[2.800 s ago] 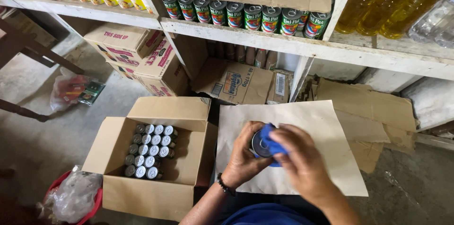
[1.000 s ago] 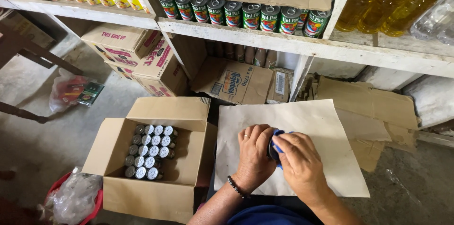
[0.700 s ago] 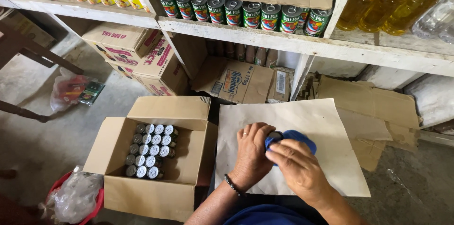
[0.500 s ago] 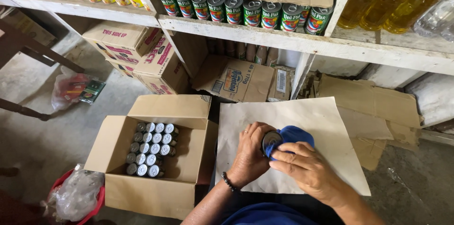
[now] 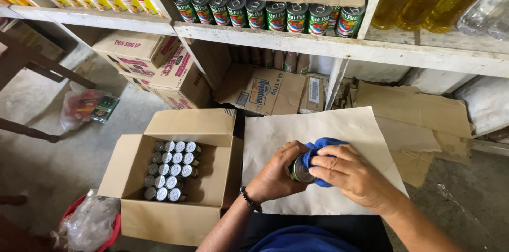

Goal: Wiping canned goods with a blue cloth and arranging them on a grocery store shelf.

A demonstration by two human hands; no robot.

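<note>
An open cardboard box (image 5: 175, 178) of packed tins sits at the left, handy. Over the paper sheet (image 5: 318, 130), the left hand (image 5: 275, 175) is clamped around a can (image 5: 301, 169), steadying it. The right hand (image 5: 352, 175) presses a blue cloth (image 5: 321, 148) against it, fingers closed.

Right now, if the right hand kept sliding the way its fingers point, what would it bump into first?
The right hand, pressing a blue cloth, points left at the small round metal can it already touches. Beyond that, probably the left hand gripping the can.
</note>
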